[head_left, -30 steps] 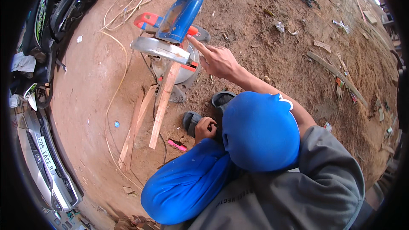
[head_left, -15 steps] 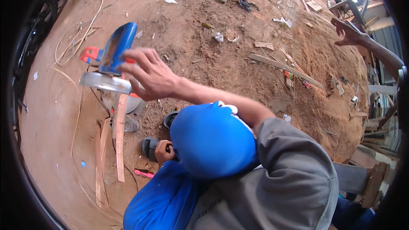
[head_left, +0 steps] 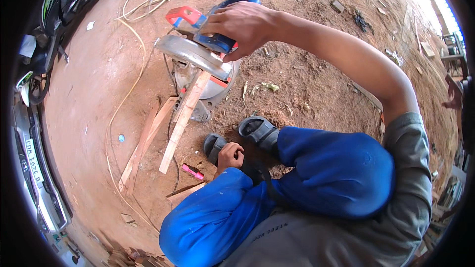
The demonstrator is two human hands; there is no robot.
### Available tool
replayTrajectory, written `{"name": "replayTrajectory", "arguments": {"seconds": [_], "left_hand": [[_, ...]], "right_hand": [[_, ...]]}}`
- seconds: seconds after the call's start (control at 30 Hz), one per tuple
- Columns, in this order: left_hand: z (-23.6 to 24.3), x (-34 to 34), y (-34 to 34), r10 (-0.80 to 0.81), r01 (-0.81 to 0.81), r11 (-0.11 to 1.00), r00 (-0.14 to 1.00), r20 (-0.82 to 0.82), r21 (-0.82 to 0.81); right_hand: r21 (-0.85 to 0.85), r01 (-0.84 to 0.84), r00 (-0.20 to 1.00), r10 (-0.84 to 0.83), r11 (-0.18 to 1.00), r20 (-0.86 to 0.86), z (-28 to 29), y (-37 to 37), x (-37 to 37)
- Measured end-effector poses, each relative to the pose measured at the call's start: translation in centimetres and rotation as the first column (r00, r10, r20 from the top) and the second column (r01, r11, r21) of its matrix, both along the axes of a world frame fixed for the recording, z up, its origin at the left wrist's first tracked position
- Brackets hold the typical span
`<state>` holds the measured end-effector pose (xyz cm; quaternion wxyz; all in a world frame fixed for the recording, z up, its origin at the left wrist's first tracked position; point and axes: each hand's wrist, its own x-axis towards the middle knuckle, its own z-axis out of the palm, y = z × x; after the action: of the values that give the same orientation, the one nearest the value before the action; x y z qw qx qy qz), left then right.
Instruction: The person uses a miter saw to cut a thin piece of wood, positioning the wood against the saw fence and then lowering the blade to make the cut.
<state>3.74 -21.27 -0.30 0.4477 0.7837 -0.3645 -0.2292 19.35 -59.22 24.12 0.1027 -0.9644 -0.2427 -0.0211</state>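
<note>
Dirt ground [head_left: 307, 84], saw [head_left: 190, 52], wood strips [head_left: 148, 141], cord [head_left: 134, 31]

I count my two bare hands [head_left: 231, 155], one blue, red and silver power saw [head_left: 190, 53], at least three long pale-brown wooden strips [head_left: 182, 127] by it, two dark grey strapped sandals [head_left: 257, 128], one slim bright-pink object [head_left: 192, 171], one small round blue disc [head_left: 121, 138], and one silver car [head_left: 38, 173].

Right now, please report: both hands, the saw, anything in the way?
Right hand on the blue casing of the saw; left hand curled, near a sandal. Wood strip runs under the saw. Loose wood pieces lie close by.
</note>
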Motion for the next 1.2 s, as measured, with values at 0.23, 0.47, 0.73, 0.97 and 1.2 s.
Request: {"name": "replayTrajectory", "arguments": {"seconds": [0.23,0.47,0.73,0.97,1.2], "left_hand": [[0.5,-0.1,-0.4,0.006,-0.006,1.000,1.000,0.005,-0.001],[0.6,-0.1,-0.5,0.010,-0.010,1.000,1.000,0.001,0.008],[0.9,-0.1,-0.8,0.024,-0.023,0.999,1.000,-0.017,0.024],[2.6,2.9,-1.2,0.061,-0.011,0.975,0.973,0.225,-0.221],[16.3,20.8,-5.8,0.310,-0.265,0.950,0.844,0.437,-0.164]], "right_hand": [[0.024,0.037,0.999,-0.037,0.999,0.033,0.7,0.1,-0.5],[0.046,0.015,0.988,-0.021,0.999,0.152,-0.7,-0.2,-0.1],[-0.010,0.066,0.997,-0.066,0.998,0.033,0.1,0.1,0.1],[-0.016,0.074,0.995,-0.075,0.997,-0.067,1.1,0.8,0.4],[-0.011,0.137,0.988,-0.137,0.991,-0.065,0.8,0.4,-0.7]]}}
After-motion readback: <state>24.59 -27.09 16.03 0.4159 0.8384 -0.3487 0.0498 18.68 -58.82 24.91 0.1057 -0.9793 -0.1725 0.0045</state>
